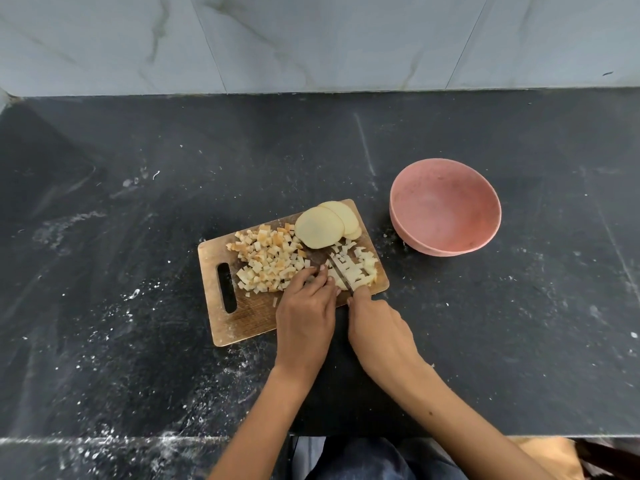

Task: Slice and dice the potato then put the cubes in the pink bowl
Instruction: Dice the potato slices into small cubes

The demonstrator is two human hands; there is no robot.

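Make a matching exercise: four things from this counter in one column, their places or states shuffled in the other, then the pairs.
1. bowl
2. slices
3. knife
4. browned cubes

A. heaped near the board's handle slot
B. empty, right of the board
C. whole, overlapping at the board's far edge
D. gripped by the right hand

Pairs: 1-B, 2-C, 3-D, 4-A

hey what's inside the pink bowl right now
Nothing visible: the pink bowl shows only its bare pink inside, all the way down. No potato cubes are in it yet; they still lie on the cutting board. The near wall's inner face is hidden by the rim.
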